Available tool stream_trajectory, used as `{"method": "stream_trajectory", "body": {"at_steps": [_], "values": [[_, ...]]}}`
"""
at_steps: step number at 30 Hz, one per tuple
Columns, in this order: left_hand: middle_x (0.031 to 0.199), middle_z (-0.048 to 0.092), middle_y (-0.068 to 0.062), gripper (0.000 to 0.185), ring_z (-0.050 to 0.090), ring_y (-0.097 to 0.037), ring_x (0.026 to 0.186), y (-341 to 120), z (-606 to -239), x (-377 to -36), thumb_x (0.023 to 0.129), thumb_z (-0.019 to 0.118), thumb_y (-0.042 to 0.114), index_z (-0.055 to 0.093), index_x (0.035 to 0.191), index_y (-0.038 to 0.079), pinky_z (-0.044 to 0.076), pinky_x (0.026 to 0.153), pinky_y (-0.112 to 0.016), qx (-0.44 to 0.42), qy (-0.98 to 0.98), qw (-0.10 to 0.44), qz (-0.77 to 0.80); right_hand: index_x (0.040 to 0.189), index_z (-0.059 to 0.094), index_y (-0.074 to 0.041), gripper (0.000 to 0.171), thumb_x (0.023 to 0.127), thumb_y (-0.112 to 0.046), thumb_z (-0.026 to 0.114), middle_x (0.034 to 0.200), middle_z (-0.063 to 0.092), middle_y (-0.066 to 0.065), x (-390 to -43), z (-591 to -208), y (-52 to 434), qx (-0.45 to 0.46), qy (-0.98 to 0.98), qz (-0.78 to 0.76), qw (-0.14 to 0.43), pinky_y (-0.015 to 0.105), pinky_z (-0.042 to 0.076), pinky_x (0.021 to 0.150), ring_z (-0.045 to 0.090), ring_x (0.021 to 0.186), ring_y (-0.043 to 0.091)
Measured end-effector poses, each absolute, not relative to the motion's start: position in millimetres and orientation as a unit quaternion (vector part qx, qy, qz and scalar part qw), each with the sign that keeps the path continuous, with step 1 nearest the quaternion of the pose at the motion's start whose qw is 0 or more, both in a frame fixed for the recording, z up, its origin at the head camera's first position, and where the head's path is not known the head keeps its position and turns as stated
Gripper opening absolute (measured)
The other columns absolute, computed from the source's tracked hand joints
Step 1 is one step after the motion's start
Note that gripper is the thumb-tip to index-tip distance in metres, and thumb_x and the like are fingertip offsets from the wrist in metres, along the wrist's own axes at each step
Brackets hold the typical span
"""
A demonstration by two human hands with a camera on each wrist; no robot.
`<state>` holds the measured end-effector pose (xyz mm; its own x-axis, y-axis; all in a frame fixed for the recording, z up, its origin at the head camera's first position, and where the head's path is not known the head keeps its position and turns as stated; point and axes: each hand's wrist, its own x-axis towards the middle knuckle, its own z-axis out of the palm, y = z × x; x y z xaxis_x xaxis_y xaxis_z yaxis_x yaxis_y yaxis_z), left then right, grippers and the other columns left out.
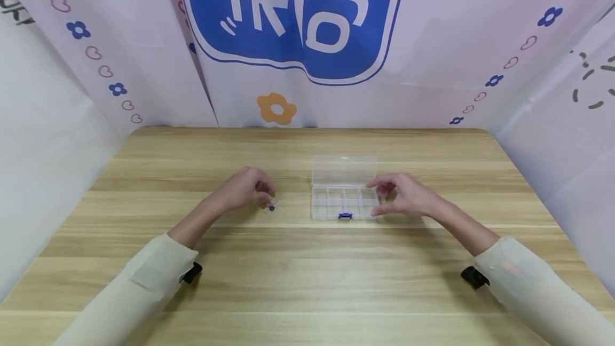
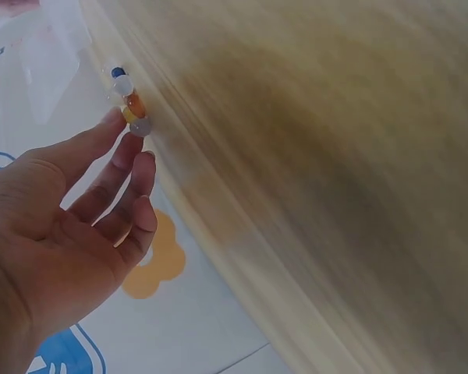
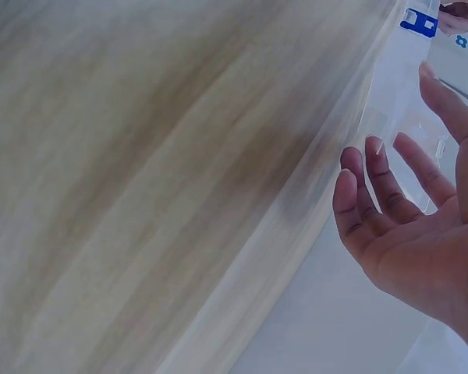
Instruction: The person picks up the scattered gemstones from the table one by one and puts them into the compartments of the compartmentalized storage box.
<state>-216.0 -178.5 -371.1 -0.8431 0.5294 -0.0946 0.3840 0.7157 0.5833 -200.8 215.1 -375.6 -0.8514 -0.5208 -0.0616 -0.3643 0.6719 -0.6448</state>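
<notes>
Reaching left hand [image 1: 245, 188] beside beads [image 1: 270, 206]

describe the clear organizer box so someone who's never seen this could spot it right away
On the wooden table, look just right of centre, by the right hand. The clear box sits there, lid open, with small divided compartments. Its blue front latch sets it apart from the small beads.

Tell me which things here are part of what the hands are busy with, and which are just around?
In use:
- small beads, beside the left hand
- clear compartment box, lid open, at the right hand

Just around:
- wooden table
- printed backdrop cloth
- black wrist cameras
</notes>
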Motion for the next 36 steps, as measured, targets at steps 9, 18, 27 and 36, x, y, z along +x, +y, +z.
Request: {"method": "stream_trajectory", "body": {"at_steps": [9,18,27,36], "values": [[0.085,0.072,-0.006,0.004,0.068,-0.016,0.077,-176,-374,-220,0.09,0.076,-0.005,0.077,0.091,-0.002,0.058,0.073,-0.031,0.254,0.917,0.142,0.272,0.131,0.067,0.002,0.061,0.08,-0.023,0.091,0.107,0.069,0.011,-201,-377,215,-0.239,0.905,-0.329,0.126,0.046,0.051,0.092,0.061,0.101,0.026],[0.086,0.072,-0.008,0.008,0.066,-0.019,0.075,-176,-372,-219,0.093,0.071,-0.006,0.076,0.089,-0.001,0.054,0.067,-0.03,0.257,0.916,0.129,0.281,0.13,0.068,0.001,0.06,0.08,-0.023,0.092,0.105,0.068,0.01,-202,-378,216,-0.237,0.904,-0.334,0.126,0.045,0.051,0.09,0.06,0.1,0.025],[0.082,0.07,-0.006,0.006,0.06,-0.017,0.073,-171,-366,-217,0.093,0.073,-0.004,0.076,0.091,0.0,0.049,0.064,-0.028,0.265,0.915,0.091,0.291,0.129,0.068,0.003,0.059,0.08,-0.02,0.092,0.098,0.065,0.008,-203,-378,217,-0.242,0.898,-0.345,0.127,0.039,0.051,0.084,0.058,0.094,0.023],[0.089,0.075,-0.009,0.007,0.064,-0.018,0.081,-163,-361,-215,0.096,0.072,0.0,0.077,0.099,-0.004,0.053,0.072,-0.031,0.274,0.902,0.074,0.325,0.129,0.067,0.004,0.059,0.081,-0.018,0.091,0.099,0.066,0.01,-203,-378,216,-0.241,0.895,-0.351,0.129,0.041,0.052,0.084,0.06,0.094,0.024]]}}
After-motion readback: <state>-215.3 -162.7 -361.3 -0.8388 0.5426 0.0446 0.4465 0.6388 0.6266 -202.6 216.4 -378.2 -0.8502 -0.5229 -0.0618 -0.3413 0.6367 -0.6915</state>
